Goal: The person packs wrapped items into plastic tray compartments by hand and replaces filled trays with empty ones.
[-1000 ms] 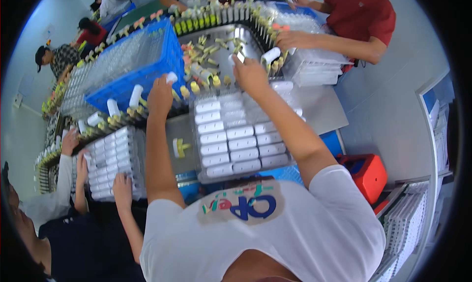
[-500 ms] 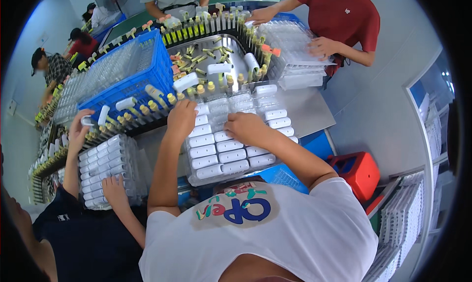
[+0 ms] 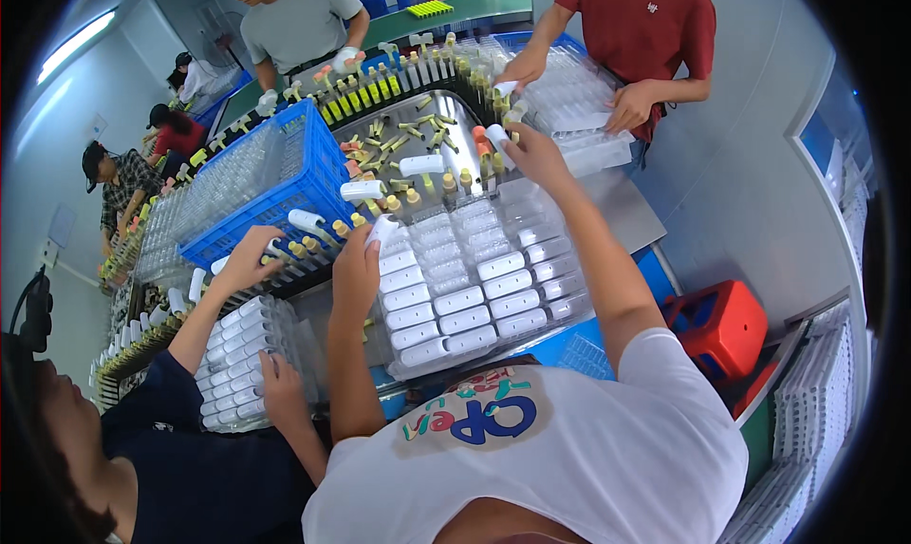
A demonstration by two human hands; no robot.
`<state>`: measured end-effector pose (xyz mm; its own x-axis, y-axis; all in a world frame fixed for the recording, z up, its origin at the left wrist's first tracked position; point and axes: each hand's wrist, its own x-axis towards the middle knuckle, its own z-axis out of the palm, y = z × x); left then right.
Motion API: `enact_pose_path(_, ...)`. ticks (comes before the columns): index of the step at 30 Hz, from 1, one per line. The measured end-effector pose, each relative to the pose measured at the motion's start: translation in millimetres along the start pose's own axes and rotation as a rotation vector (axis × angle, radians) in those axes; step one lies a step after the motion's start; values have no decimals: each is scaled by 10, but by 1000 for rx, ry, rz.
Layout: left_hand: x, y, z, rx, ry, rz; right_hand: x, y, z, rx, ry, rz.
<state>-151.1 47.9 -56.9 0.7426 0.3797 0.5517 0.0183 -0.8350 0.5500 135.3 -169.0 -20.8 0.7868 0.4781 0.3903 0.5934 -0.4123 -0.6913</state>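
Head view: left hand and right hand each pinch a white oblong plastic case; slack grip risks dropping either.

Cases lie in tray (crate beyond, left)

From my remote seat I count two of the wearer's hands, left hand and right hand, one white case in each; one blue crate; one metal tray; one red stool; at least six co-workers, three near, three farther; yellowish tubes too crowded to count.
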Motion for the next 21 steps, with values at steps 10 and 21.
enact_pose_path(10,-490,-118,12,-566,59,-359,17,-366,1287,-405,140,-447)
enact_pose_path(21,585,283,-6,-139,-40,160,-1031,-494,-75,-511,-592,-470)
